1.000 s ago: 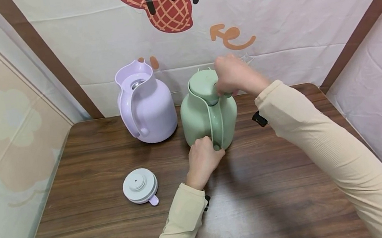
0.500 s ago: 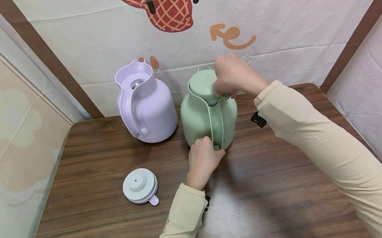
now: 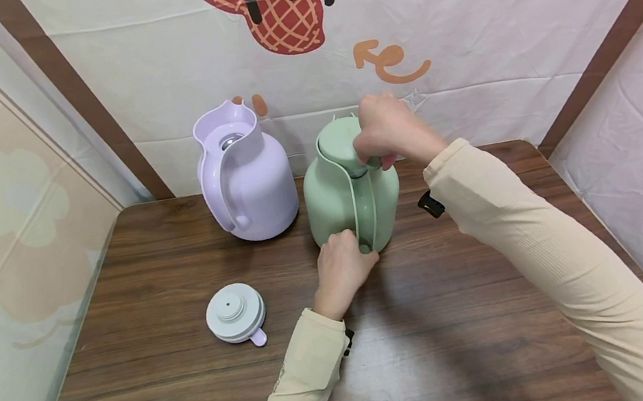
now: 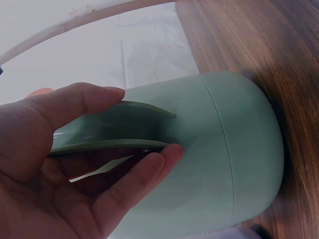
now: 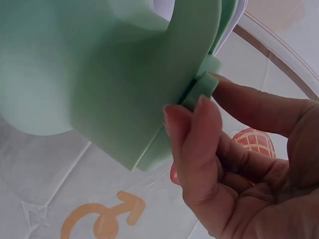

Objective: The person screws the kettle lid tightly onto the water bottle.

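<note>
A green thermos jug [image 3: 329, 203] stands upright on the table. My left hand [image 3: 344, 270] grips the lower part of its handle [image 3: 366, 211]; in the left wrist view the thumb lies on one side of the handle and the fingertips [image 4: 149, 172] on the other. At the top, my right hand [image 3: 388, 127] pinches the tab [image 5: 202, 90] of the green lid [image 3: 340, 142], which sits in the jug's mouth. To the left is a lilac thermos jug [image 3: 259, 182] with its mouth uncovered. A pale lid [image 3: 235, 314] with a lilac tab lies upside down nearby.
The wooden table [image 3: 169, 389] meets a white printed cloth wall [image 3: 154, 80] close behind both jugs. More cloth walls rise on the left and right sides. The lilac jug stands just left of the green one.
My right hand has shifted slightly leftward with the lid's tab, so the green lid has turned a little towards the handle. The left hand and both jugs have stayed in place.
</note>
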A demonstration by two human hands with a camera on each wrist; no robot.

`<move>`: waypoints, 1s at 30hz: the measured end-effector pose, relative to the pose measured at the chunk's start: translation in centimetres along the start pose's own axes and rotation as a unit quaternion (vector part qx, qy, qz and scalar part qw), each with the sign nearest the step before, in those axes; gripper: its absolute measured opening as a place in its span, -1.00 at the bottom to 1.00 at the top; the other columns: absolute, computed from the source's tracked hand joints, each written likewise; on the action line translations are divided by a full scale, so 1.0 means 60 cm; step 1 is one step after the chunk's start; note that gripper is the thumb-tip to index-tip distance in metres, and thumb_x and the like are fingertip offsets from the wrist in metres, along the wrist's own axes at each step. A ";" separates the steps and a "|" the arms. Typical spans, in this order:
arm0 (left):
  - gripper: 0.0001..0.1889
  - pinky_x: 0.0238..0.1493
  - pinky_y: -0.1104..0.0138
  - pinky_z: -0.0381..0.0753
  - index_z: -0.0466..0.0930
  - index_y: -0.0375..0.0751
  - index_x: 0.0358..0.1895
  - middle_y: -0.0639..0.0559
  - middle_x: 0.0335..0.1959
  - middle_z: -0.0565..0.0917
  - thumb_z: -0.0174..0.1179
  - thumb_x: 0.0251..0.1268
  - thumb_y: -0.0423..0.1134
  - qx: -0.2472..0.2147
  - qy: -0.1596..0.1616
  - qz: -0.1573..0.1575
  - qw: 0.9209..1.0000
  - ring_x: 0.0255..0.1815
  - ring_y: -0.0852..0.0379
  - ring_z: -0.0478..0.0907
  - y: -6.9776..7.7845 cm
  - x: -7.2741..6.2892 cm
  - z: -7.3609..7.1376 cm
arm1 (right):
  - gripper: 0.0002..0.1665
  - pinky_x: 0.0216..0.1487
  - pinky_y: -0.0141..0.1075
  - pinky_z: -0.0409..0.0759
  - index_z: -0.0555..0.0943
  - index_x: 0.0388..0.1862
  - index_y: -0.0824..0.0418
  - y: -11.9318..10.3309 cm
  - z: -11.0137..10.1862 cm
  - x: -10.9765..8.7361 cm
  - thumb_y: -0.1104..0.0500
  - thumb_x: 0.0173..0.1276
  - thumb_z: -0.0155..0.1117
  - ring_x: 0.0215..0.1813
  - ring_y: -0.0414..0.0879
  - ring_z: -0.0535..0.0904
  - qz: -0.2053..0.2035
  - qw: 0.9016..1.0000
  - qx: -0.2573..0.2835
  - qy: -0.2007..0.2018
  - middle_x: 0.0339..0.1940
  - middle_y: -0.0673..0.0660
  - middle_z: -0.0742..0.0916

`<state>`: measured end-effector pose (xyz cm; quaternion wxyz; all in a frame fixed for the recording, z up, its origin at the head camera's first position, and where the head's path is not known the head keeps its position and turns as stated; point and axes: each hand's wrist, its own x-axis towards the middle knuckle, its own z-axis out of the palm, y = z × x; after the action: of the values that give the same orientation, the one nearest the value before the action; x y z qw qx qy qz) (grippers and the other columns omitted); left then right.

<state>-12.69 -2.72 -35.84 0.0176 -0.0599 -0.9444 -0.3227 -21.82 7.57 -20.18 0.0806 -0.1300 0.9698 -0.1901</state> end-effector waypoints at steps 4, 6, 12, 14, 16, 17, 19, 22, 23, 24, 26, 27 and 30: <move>-0.54 -0.79 0.40 0.13 0.08 -0.07 -0.82 0.17 -0.83 0.06 0.23 -0.08 -0.38 -0.003 0.000 0.003 1.000 -0.80 0.22 0.08 0.000 0.000 0.000 | -0.68 -0.63 -0.29 0.51 0.29 -0.93 0.15 -0.002 0.002 0.000 0.37 -0.18 0.15 -0.76 -0.03 0.55 0.002 1.000 0.008 0.005 -0.99 -0.01 0.32; -0.54 -0.79 0.40 0.13 0.08 -0.07 -0.82 0.17 -0.84 0.06 0.22 -0.08 -0.38 -0.003 0.000 0.003 1.000 -0.80 0.22 0.08 0.000 0.000 -0.001 | -0.71 -0.64 -0.29 0.51 0.32 -0.92 0.16 -0.003 0.003 0.000 0.37 -0.20 0.16 -0.76 -0.03 0.55 -0.002 1.000 0.014 0.009 -0.99 0.01 0.35; -0.54 -0.78 0.41 0.13 0.08 -0.07 -0.82 0.17 -0.83 0.06 0.22 -0.09 -0.39 -0.007 -0.004 0.000 1.000 -0.80 0.23 0.07 -0.001 0.001 -0.001 | -0.76 -0.64 -0.29 0.50 0.40 -0.90 0.18 -0.003 0.004 0.001 0.36 -0.18 0.14 -0.76 -0.03 0.56 -0.004 1.000 0.017 0.012 -0.98 0.02 0.39; -0.54 -0.78 0.41 0.12 0.08 -0.07 -0.82 0.17 -0.83 0.06 0.22 -0.09 -0.40 -0.009 -0.004 -0.002 1.000 -0.80 0.23 0.07 0.000 0.001 -0.001 | -0.77 -0.65 -0.29 0.50 0.40 -0.90 0.19 -0.004 0.005 0.001 0.36 -0.18 0.14 -0.76 -0.03 0.56 -0.003 1.000 0.017 0.012 -0.98 0.02 0.38; -0.54 -0.78 0.40 0.12 0.08 -0.07 -0.82 0.17 -0.83 0.06 0.22 -0.10 -0.40 -0.010 -0.004 -0.003 1.000 -0.79 0.23 0.07 0.000 0.000 -0.001 | -0.78 -0.65 -0.28 0.50 0.40 -0.89 0.19 -0.004 0.005 0.000 0.37 -0.19 0.14 -0.76 -0.03 0.56 -0.002 1.000 0.023 0.014 -0.98 0.02 0.39; -0.54 -0.77 0.40 0.12 0.08 -0.06 -0.82 0.17 -0.83 0.06 0.22 -0.10 -0.40 -0.009 -0.004 -0.003 1.000 -0.79 0.22 0.07 0.001 0.000 -0.001 | -0.78 -0.65 -0.28 0.50 0.40 -0.89 0.19 -0.005 0.005 0.000 0.37 -0.19 0.14 -0.76 -0.02 0.56 0.000 1.000 0.028 0.014 -0.98 0.03 0.39; -0.55 -0.77 0.40 0.12 0.08 -0.07 -0.82 0.17 -0.83 0.06 0.21 -0.10 -0.40 -0.008 -0.003 -0.004 1.000 -0.79 0.22 0.07 0.001 0.000 -0.002 | -0.77 -0.65 -0.26 0.52 0.39 -0.89 0.19 -0.006 0.005 0.000 0.38 -0.20 0.14 -0.76 -0.01 0.55 0.001 0.999 0.038 0.014 -0.97 0.03 0.41; -0.55 -0.77 0.40 0.13 0.09 -0.07 -0.82 0.17 -0.83 0.07 0.21 -0.11 -0.39 -0.006 -0.003 -0.006 1.000 -0.79 0.22 0.08 0.002 0.000 -0.002 | -0.75 -0.63 -0.24 0.53 0.35 -0.90 0.18 -0.007 0.005 -0.001 0.39 -0.21 0.14 -0.75 0.00 0.55 0.007 0.999 0.048 0.013 -0.95 0.04 0.43; -0.56 -0.77 0.40 0.13 0.09 -0.07 -0.82 0.17 -0.83 0.07 0.21 -0.11 -0.39 -0.005 -0.003 -0.006 1.000 -0.78 0.22 0.09 0.002 0.000 -0.002 | -0.73 -0.62 -0.23 0.54 0.33 -0.90 0.17 -0.007 0.005 -0.001 0.40 -0.22 0.14 -0.75 0.00 0.55 0.009 0.999 0.049 0.013 -0.95 0.04 0.42; -0.56 -0.77 0.40 0.13 0.09 -0.07 -0.82 0.17 -0.83 0.07 0.21 -0.11 -0.39 -0.005 -0.004 -0.006 1.000 -0.78 0.22 0.09 0.002 0.000 -0.003 | -0.73 -0.62 -0.23 0.54 0.32 -0.90 0.16 -0.008 0.005 -0.001 0.40 -0.22 0.13 -0.75 0.00 0.56 0.010 0.999 0.050 0.014 -0.95 0.04 0.42; -0.56 -0.77 0.40 0.13 0.09 -0.07 -0.82 0.17 -0.84 0.07 0.21 -0.11 -0.39 -0.008 -0.005 -0.007 1.000 -0.79 0.22 0.09 0.002 -0.001 -0.003 | -0.71 -0.63 -0.24 0.53 0.29 -0.91 0.15 -0.009 0.005 -0.001 0.40 -0.23 0.13 -0.75 0.01 0.55 0.013 0.999 0.048 0.014 -0.96 0.03 0.40; -0.55 -0.77 0.40 0.13 0.09 -0.07 -0.82 0.17 -0.84 0.07 0.21 -0.10 -0.39 -0.009 -0.006 -0.008 1.000 -0.79 0.22 0.08 0.002 -0.001 -0.004 | -0.70 -0.63 -0.25 0.53 0.28 -0.90 0.14 -0.010 0.005 -0.001 0.40 -0.23 0.13 -0.75 0.01 0.55 0.014 0.999 0.047 0.014 -0.96 0.03 0.39; -0.55 -0.78 0.40 0.13 0.09 -0.07 -0.82 0.16 -0.84 0.07 0.21 -0.09 -0.39 -0.012 -0.007 -0.008 1.000 -0.80 0.22 0.08 0.003 -0.002 -0.005 | -0.72 -0.64 -0.25 0.53 0.29 -0.90 0.16 -0.011 0.005 -0.001 0.40 -0.23 0.13 -0.76 0.02 0.55 0.014 0.999 0.049 0.013 -0.96 0.03 0.38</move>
<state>-12.58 -2.78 -35.53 0.0076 -0.0547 -0.9410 -0.3337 -21.56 6.90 -20.21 0.0766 -0.1098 0.9619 -0.2384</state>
